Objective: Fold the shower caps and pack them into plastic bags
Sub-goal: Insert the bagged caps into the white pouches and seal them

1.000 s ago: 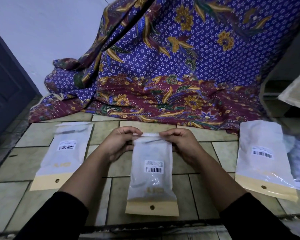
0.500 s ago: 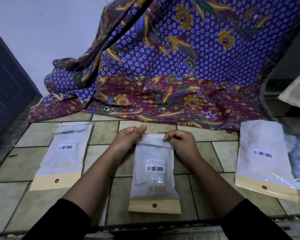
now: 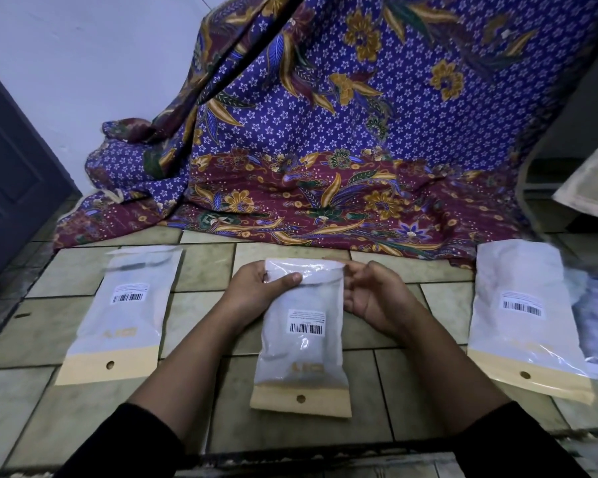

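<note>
Head view: frosted plastic bag (image 3: 301, 360) with a tan header; its barcode label (image 3: 305, 326) print is unreadable. Left hand (image 3: 256, 291) pinches its top; right hand (image 3: 373, 298) lies relaxed beside it.

Beige tiled floor (image 3: 204, 270), dark grout lines. Three barcode-labelled plastic bags in row, well apart: left bag (image 3: 125, 305) flat, middle bag (image 3: 301, 343), right bag (image 3: 522, 315) beside crumpled clear plastic (image 3: 596, 319). Patterned batik cloth (image 3: 325, 208) pooled along far side.
</note>
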